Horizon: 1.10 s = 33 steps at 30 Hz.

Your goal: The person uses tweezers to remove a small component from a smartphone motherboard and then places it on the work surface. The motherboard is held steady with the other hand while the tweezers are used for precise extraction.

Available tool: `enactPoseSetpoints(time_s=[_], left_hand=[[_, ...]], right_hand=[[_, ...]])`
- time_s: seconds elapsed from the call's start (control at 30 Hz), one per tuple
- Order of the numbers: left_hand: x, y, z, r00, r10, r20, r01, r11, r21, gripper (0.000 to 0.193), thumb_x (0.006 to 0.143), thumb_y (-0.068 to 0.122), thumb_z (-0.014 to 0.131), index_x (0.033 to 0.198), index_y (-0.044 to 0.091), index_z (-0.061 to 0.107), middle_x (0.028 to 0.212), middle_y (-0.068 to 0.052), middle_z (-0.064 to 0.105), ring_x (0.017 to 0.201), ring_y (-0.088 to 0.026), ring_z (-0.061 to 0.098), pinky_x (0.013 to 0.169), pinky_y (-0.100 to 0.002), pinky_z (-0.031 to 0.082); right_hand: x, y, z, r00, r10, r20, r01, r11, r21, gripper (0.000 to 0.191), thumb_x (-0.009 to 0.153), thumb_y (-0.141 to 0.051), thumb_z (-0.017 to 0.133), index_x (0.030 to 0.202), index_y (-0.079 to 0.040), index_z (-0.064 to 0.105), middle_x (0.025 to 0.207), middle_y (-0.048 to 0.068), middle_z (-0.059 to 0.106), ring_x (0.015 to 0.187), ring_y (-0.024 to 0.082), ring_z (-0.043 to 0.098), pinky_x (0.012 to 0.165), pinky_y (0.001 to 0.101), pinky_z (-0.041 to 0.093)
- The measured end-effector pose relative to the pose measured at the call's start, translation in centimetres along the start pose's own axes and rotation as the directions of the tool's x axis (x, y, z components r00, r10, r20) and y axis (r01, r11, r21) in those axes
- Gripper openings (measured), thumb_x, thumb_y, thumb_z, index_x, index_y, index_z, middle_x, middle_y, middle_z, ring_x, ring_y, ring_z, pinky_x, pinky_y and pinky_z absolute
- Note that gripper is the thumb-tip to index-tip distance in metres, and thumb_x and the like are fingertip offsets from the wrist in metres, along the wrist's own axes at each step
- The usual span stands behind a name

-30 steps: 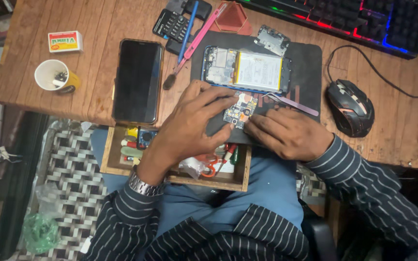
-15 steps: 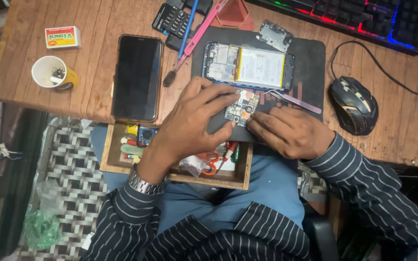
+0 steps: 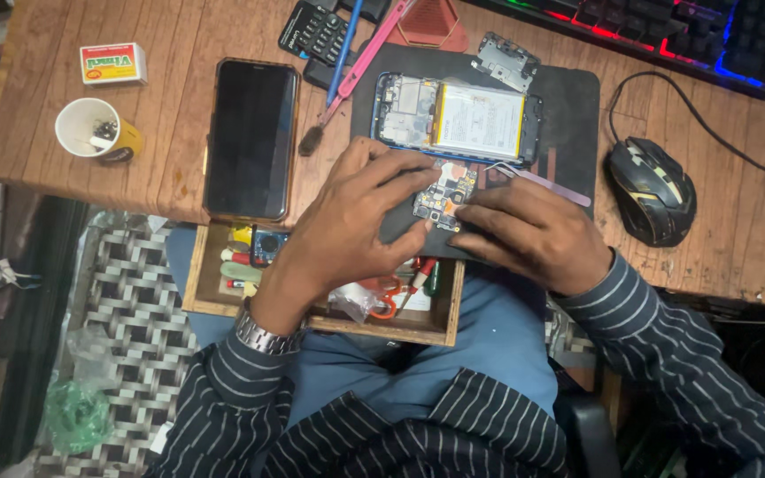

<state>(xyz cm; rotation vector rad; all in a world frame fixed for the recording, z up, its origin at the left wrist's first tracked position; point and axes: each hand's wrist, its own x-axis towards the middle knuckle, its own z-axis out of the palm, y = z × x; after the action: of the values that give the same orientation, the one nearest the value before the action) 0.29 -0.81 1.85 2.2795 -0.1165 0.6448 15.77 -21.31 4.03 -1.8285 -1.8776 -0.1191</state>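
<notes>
Both sets of fingertips meet on a small circuit board (image 3: 444,195), a flat, irregular piece studded with tiny metal components. The left hand (image 3: 356,221) pinches its near edge between thumb and forefingers, and the right hand (image 3: 537,235) presses curled fingers against its other side. The board sits at the front edge of a dark, matte work mat (image 3: 568,115) on the wooden desk (image 3: 179,106).

Just beyond the board on the mat lies an opened phone (image 3: 458,119), back cover off, showing a pale rectangular battery and bare metal frame. A thin pinkish pry strip (image 3: 546,181) lies beside the right fingers. A loose grey shield part (image 3: 506,60) rests at the mat's far edge.

Under the wrists, an open wooden drawer (image 3: 223,301) holds a jumble: orange-handled scissors (image 3: 384,296), a red-handled screwdriver, crumpled clear plastic and small coloured bits. Far left, a white cup (image 3: 90,128) with a yellow outside holds small dark pieces. Near it lie a small cardboard box (image 3: 113,63) and a glossy black phone (image 3: 251,139), face up. A pink-handled brush (image 3: 356,75) crosses a calculator (image 3: 316,34). A black mouse (image 3: 651,190) sits right of the mat.
</notes>
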Motion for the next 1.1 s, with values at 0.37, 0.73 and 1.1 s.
enactPoseSetpoints(time_s=[0.37, 0.73, 1.1], left_hand=[[0.08, 0.10, 0.02, 1.000, -0.019, 0.011, 0.019, 1.000, 0.002, 0.047, 0.083, 0.017, 0.079, 0.126, 0.001, 0.070, 0.130, -0.011, 0.066, 0.118, -0.031, 0.056, 0.104, -0.041, 0.049], [0.04, 0.14, -0.21, 1.000, -0.001, 0.024, 0.001, 1.000, 0.006, 0.047, 0.086, 0.019, 0.081, 0.128, 0.002, 0.069, 0.131, -0.011, 0.065, 0.118, -0.031, 0.056, 0.105, -0.042, 0.049], [0.10, 0.18, -0.34, 1.000, -0.011, 0.016, 0.012, 0.999, -0.031, 0.039, 0.086, 0.016, 0.079, 0.121, 0.003, 0.067, 0.132, -0.011, 0.065, 0.119, -0.033, 0.056, 0.105, -0.043, 0.048]], right_hand=[[0.06, -0.28, 0.53, 0.966, 0.258, 0.016, -0.255, 0.941, 0.224, 0.022, 0.084, -0.011, 0.083, 0.105, -0.005, 0.076, 0.100, 0.009, 0.069, 0.095, 0.022, 0.072, 0.082, 0.0325, 0.058], [0.10, -0.59, 0.57, 0.998, 0.046, -0.038, -0.045, 0.999, 0.010, 0.021, 0.086, -0.007, 0.083, 0.104, -0.001, 0.074, 0.100, 0.010, 0.070, 0.088, 0.026, 0.069, 0.079, 0.0371, 0.057], [0.03, -0.55, 0.59, 0.992, 0.120, -0.026, -0.118, 0.990, 0.070, 0.020, 0.087, -0.010, 0.081, 0.104, -0.002, 0.075, 0.100, 0.011, 0.071, 0.089, 0.025, 0.070, 0.079, 0.0363, 0.057]])
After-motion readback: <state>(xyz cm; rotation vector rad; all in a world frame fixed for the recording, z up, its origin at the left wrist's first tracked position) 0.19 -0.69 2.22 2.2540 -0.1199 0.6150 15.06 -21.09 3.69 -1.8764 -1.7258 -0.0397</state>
